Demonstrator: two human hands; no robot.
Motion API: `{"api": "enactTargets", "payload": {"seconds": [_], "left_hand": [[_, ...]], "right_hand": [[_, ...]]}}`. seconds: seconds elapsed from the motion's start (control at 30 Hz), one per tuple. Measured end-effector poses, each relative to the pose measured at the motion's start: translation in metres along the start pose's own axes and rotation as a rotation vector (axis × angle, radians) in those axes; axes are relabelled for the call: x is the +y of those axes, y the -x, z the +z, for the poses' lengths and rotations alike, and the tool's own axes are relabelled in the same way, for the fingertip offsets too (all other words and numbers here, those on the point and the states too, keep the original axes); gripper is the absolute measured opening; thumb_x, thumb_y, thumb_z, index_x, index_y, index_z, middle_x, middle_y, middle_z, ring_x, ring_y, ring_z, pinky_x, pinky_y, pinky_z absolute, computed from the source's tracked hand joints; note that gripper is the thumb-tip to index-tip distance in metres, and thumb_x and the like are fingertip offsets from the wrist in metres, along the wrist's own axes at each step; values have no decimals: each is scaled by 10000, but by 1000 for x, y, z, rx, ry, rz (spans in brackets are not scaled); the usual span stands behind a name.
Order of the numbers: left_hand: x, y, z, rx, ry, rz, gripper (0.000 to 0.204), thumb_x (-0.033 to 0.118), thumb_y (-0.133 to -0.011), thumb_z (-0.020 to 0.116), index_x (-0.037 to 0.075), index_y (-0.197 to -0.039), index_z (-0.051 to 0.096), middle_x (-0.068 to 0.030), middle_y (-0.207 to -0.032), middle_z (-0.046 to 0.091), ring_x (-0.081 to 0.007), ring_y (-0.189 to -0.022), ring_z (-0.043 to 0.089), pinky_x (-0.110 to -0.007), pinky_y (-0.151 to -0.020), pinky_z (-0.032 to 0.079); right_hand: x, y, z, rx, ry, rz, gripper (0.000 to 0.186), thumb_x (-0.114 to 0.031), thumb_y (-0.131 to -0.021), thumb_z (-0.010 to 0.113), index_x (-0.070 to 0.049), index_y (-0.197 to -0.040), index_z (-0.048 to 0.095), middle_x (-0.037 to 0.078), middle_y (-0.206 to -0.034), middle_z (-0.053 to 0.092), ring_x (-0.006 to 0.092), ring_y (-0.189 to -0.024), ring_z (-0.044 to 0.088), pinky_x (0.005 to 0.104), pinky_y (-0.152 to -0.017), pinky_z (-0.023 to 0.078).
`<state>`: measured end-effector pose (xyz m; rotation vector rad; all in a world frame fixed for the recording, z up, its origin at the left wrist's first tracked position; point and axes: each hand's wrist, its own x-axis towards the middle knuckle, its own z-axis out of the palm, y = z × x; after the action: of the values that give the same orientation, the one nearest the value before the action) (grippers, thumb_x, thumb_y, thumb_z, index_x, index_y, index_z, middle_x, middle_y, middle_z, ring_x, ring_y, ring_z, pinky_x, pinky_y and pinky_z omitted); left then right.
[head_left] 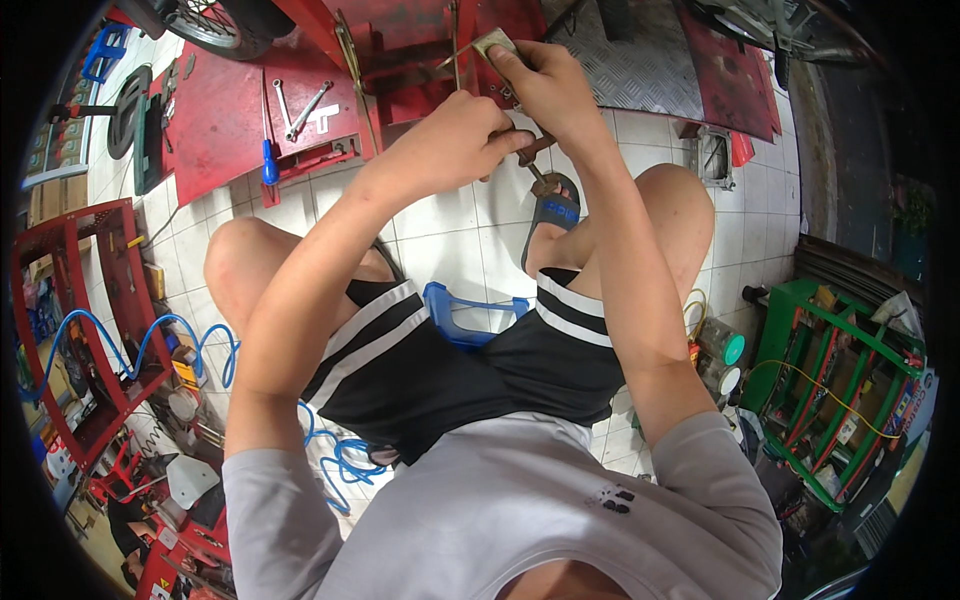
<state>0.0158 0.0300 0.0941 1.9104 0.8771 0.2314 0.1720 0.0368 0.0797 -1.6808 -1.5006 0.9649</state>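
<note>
Landmark: the red bench (215, 120). The right hand (548, 85) is holding a pale flat block (493, 42) over the bench's middle, its grip clamping the block between thumb and fingers. The left hand (465, 140) is hovering by the bench's near edge, fingers curling, beside a reddish-brown part (540, 147); cannot tell whether this grip is clamping it. On the bench's left part a blue-handled screwdriver (269, 163), two wrenches (307, 112) and a white piece (322, 119) are lying. A blue stool (450, 325) is standing on the bench's near side.
</note>
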Motion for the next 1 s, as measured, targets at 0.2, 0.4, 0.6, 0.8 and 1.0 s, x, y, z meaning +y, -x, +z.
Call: {"api": "enactTargets", "payload": {"seconds": [0.2, 0.4, 0.6, 0.8, 1.0], "left_hand": [[-17, -2, 12, 177, -71, 240, 218, 131, -851, 621, -77, -879, 680, -242, -693, 635, -329, -631, 637, -391, -622, 485], [2, -3, 5, 14, -82, 32, 193, 110, -821, 641, -68, -877, 688, -239, -714, 644, -345, -663, 641, -396, -647, 493], [-12, -3, 12, 132, 61, 173, 208, 148, -838, 639, -50, -835, 703, -232, -675, 629, -370, -645, 630, -413, -661, 505], [4, -2, 6, 74, -137, 55, 191, 127, -828, 651, -58, -822, 697, -226, -673, 634, -370, -688, 647, -420, -693, 516], [-13, 1, 12, 187, 29, 213, 209, 137, -834, 644, -65, -860, 688, -232, -707, 641, -385, -718, 645, -426, -703, 514]], "right_hand": [[-1, 0, 5, 55, -32, -18, 392, -389, -867, 609, -10, -876, 708, 141, -614, 619, 225, -588, 592, 376, -605, 461], [2, 0, 3, 61, -14, -11, 386, -381, -864, 616, -6, -824, 695, 140, -609, 622, 233, -579, 599, 383, -597, 460], [-3, 0, 3, 44, -7, -14, 388, -382, -859, 617, -7, -800, 694, 138, -598, 618, 236, -571, 595, 380, -592, 458], [0, 0, 3, 55, -16, -40, 386, -378, -861, 611, -8, -791, 695, 128, -583, 614, 225, -563, 597, 378, -585, 458], [-3, 1, 5, 45, -33, -37, 390, -380, -860, 610, -6, -794, 696, 130, -571, 605, 229, -547, 596, 371, -575, 458]]}}
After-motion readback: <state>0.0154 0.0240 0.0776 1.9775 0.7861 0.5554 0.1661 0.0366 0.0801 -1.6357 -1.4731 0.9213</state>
